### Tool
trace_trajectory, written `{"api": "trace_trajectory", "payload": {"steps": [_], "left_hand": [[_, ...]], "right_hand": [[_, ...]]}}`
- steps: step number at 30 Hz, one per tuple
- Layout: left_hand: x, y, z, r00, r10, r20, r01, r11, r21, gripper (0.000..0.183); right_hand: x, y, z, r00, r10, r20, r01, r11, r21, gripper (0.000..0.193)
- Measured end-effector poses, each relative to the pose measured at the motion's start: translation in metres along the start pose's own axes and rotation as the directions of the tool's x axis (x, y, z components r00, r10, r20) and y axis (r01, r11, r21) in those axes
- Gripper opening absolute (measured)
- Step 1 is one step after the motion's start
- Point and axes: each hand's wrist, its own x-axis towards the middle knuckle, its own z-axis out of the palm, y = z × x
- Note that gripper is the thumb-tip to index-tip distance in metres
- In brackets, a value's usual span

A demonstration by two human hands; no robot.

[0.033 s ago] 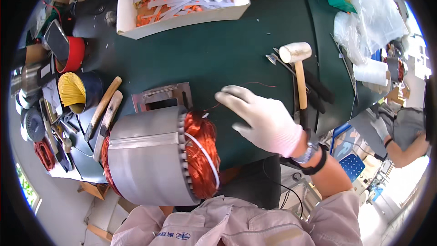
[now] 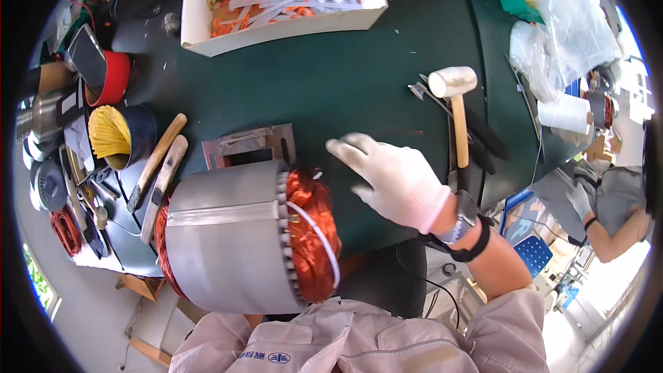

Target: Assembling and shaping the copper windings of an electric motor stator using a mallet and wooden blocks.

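Observation:
A grey cylindrical motor stator (image 2: 224, 235) lies on its side at the near edge of the bench. Bundled copper-red wire windings (image 2: 312, 249) bulge from its right end, with a white tie band round them. My right hand (image 2: 397, 176), in a white glove, hovers right of the windings, fingers stretched out and thumb apart. Nothing shows in its grip. A thin reddish wire (image 2: 407, 131) runs faintly just beyond the hand. My left hand is hidden behind the stator; only a bit of that arm shows below it. Behind the stator stands a metal cradle (image 2: 282, 141).
A white box (image 2: 290, 25) of paper strips stands at the back. To the right lies a white-headed mallet (image 2: 457, 110) beside dark-handled tools. Wooden-handled tools (image 2: 162, 173) and a pot of yellow sleeves (image 2: 110, 135) are left. A co-worker's gloved hand (image 2: 580, 199) shows at far right.
The stator sits slightly further right in the picture. My right hand keeps nearly the same pose, and the wire between it and the windings no longer shows clearly.

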Motion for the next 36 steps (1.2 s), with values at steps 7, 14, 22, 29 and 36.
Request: {"api": "trace_trajectory", "payload": {"steps": [7, 14, 22, 29, 36], "left_hand": [[0.025, 0.002, -0.009, 0.991, -0.076, -0.107, 0.059, 0.986, -0.153, 0.054], [0.037, 0.012, -0.029, 0.948, -0.209, -0.239, 0.119, 0.933, -0.341, 0.054], [0.044, 0.015, -0.050, 0.933, -0.261, -0.249, 0.129, 0.887, -0.444, 0.055], [0.063, 0.024, -0.062, 0.961, -0.203, -0.187, 0.096, 0.881, -0.462, 0.056], [0.057, 0.042, -0.073, 0.989, -0.132, -0.072, 0.096, 0.923, -0.371, 0.057]], "right_hand": [[-0.052, -0.018, -0.038, 0.973, 0.107, 0.203, -0.087, 0.991, -0.106, 0.008], [-0.025, -0.032, 0.009, 0.976, 0.015, 0.219, -0.177, 0.642, 0.746, 0.044], [-0.028, -0.038, 0.025, 0.978, -0.083, 0.194, -0.092, 0.658, 0.747, 0.058], [-0.034, -0.055, -0.015, 0.925, 0.020, 0.379, -0.222, 0.839, 0.497, 0.058], [-0.049, -0.054, -0.005, 0.862, 0.317, 0.395, -0.505, 0.475, 0.721, 0.054]]}}
